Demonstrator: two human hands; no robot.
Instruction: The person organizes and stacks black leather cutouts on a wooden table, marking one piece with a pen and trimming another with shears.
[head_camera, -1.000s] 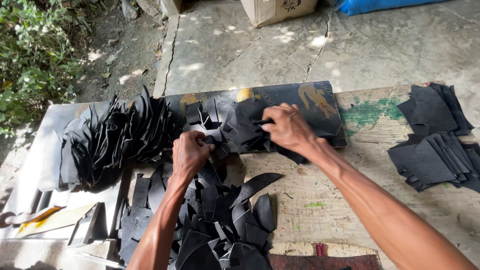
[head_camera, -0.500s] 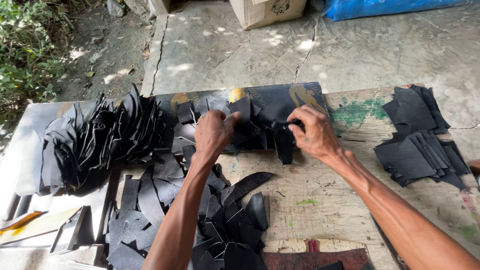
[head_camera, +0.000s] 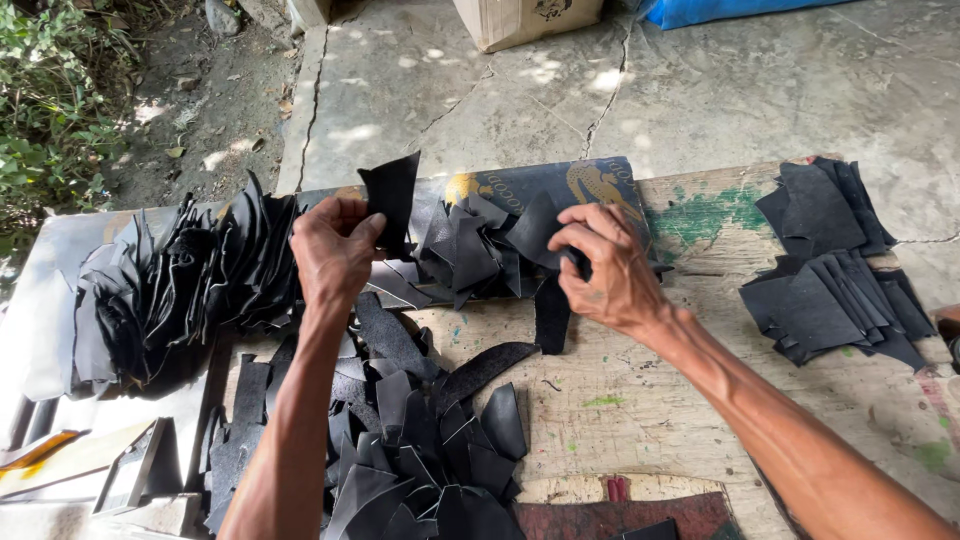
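- The left hand (head_camera: 335, 250) is closed in a pinch on a black leather piece (head_camera: 392, 200), holding it upright, its upper edge rising toward 12 o'clock above the knuckles.
- The right hand (head_camera: 605, 265) is curled, thumb and fingers pinching a dark leather piece (head_camera: 542, 232) at the edge of a jumbled cluster of cut pieces (head_camera: 465, 250), which lies between the two hands.
- A narrow black strip (head_camera: 551, 315) hangs down at 6 o'clock just beneath the right hand's fingers; whether the hand grips it too cannot be told.
- Behind the cluster, at 12 o'clock from the right hand, lies a dark board with gold animal figures (head_camera: 590, 182), partly covered by the pieces.
- At 9 o'clock from the left hand, a dense row of black pieces standing on edge (head_camera: 180, 290) fans across a grey sheet (head_camera: 60, 260).
- At 6 o'clock from the left hand, a loose heap of curved black offcuts (head_camera: 420, 450) spreads over the worn wooden tabletop (head_camera: 650, 400), under the left forearm.
- At 3 o'clock from the right hand, well apart, two flat stacks of black leather pieces (head_camera: 830, 290) sit near the table's edge.
- A cardboard box (head_camera: 525, 20) stands on the cracked concrete ground (head_camera: 700, 90) at 12 o'clock, beyond the table.
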